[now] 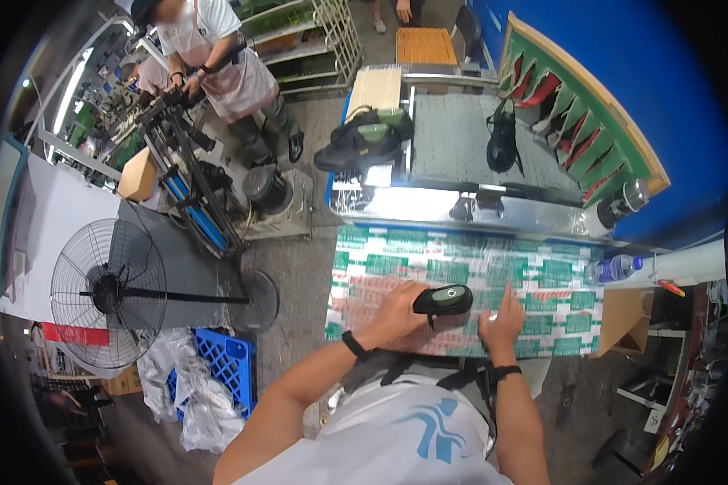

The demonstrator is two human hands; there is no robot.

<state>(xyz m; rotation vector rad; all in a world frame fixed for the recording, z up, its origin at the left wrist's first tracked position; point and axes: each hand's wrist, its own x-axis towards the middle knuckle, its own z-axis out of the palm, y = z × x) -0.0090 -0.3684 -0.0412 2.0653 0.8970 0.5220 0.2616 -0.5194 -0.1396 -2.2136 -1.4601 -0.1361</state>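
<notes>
My left hand [398, 314] is closed around one end of a black shoe [442, 304]. The shoe's opening faces up and shows a green insole with a small pale round mark. Just above the worktable [554, 279], which is covered in green, white and red printed sheeting, the shoe sits near the front edge. To the right of the shoe, apart from it, my right hand [503, 323] has its index finger stretched out and its thumb spread, holding nothing I can see. The fingertips under the shoe on the left side are hidden.
Beyond the table is a conveyor [453, 137] carrying a single black shoe [502, 137], with more black shoes [368, 137] at its left. A bottle [619, 267] lies at the table's right end. Left stand a fan [109, 295], a blue crate [226, 368] and a co-worker [218, 65] at a machine.
</notes>
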